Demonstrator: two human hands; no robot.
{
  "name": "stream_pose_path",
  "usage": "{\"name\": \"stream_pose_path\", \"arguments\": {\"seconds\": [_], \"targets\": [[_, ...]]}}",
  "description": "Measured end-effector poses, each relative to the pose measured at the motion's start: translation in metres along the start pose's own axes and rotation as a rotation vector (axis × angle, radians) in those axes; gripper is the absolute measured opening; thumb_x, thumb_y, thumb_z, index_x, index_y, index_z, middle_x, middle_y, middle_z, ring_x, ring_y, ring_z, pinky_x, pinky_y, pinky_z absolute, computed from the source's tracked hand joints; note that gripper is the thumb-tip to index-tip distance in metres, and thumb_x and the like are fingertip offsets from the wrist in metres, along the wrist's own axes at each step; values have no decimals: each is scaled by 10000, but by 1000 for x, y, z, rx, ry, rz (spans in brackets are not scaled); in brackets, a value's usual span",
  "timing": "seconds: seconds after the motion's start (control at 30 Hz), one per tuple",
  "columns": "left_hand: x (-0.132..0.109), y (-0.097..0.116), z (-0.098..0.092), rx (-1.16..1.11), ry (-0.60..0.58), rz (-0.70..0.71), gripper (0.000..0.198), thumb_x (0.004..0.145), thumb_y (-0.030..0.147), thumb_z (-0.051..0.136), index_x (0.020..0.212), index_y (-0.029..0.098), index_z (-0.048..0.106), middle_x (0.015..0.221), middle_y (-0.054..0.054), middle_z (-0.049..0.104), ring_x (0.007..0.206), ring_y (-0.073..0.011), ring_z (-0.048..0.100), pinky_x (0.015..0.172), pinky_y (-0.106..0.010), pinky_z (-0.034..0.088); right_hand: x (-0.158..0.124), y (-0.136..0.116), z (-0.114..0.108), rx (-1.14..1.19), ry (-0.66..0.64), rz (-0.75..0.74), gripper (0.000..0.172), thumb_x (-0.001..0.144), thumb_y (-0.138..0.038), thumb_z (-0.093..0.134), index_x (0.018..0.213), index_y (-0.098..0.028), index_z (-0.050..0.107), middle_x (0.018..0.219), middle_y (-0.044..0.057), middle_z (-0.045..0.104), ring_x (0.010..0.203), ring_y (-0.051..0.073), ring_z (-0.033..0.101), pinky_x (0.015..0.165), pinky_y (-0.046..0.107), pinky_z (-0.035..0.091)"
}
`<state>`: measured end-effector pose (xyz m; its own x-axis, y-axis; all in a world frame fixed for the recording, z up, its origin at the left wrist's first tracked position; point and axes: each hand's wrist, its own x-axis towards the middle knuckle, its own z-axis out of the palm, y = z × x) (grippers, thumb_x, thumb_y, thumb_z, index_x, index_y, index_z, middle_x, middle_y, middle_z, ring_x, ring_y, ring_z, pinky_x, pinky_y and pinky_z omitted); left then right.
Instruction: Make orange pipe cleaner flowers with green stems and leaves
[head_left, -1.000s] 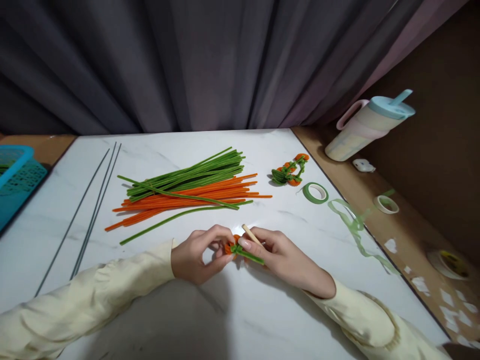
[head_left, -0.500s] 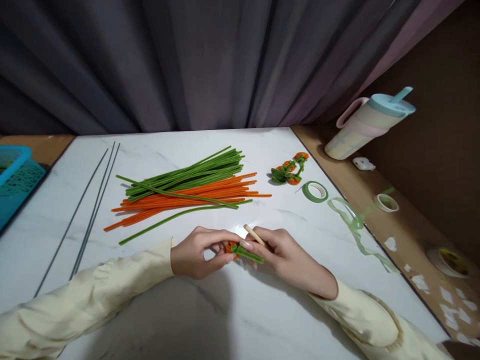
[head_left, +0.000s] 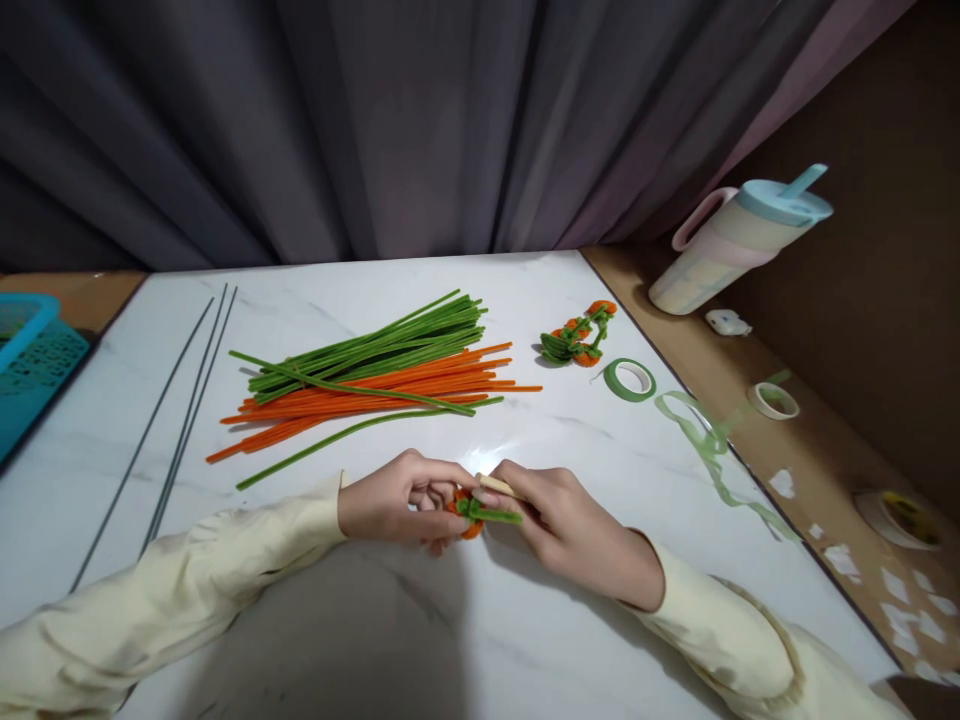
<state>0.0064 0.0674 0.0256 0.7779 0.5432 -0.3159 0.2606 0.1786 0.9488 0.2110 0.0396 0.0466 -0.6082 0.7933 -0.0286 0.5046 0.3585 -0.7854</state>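
Note:
Near the front middle of the table, my left hand (head_left: pixel 401 498) is closed around a small orange pipe-cleaner flower (head_left: pixel 471 520) with a green centre and a short green stem that points right. My right hand (head_left: pixel 564 515) grips a pale wooden stick (head_left: pixel 496 486) between thumb and fingers, its end close to the flower. The left fingertips partly cover the orange part. Beyond the hands lie a bundle of green pipe cleaners (head_left: pixel 375 348) and a bundle of orange ones (head_left: pixel 382 388). One loose green pipe cleaner (head_left: pixel 337 437) rests in front of them.
Finished orange and green pipe-cleaner pieces (head_left: pixel 577 335) lie at the back right beside a roll of green tape (head_left: pixel 630 380). A green ribbon (head_left: pixel 712 455) trails over the right edge. Grey wires (head_left: pixel 176 440) and a blue basket (head_left: pixel 30 370) are at left; a tumbler (head_left: pixel 739 245) stands right.
The wooden stick has tilted flatter and shifted slightly left and down with my right hand. The flower has turned, so more of its orange lower side shows.

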Motion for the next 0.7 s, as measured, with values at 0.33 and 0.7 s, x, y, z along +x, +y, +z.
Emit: {"name": "stream_pose_path", "arguments": {"seconds": [0.33,0.7], "targets": [[0,-2,3,-228,31,10,296,736,319,671,925,143,527,664,3,612,478,-83,581,444,-163,428,3,-3,2,128,32,70,220,904,-242,381,689,-197,371,544,-62,350,471,76,288,456,198,251],[1,-9,2,-382,-3,52,319,746,312,674,958,153,496,682,-9,627,455,-97,583,439,-191,446,5,-2,5,405,40,239,319,909,-389,395,662,-188,380,531,-58,420,482,73,329,464,208,259]]}}
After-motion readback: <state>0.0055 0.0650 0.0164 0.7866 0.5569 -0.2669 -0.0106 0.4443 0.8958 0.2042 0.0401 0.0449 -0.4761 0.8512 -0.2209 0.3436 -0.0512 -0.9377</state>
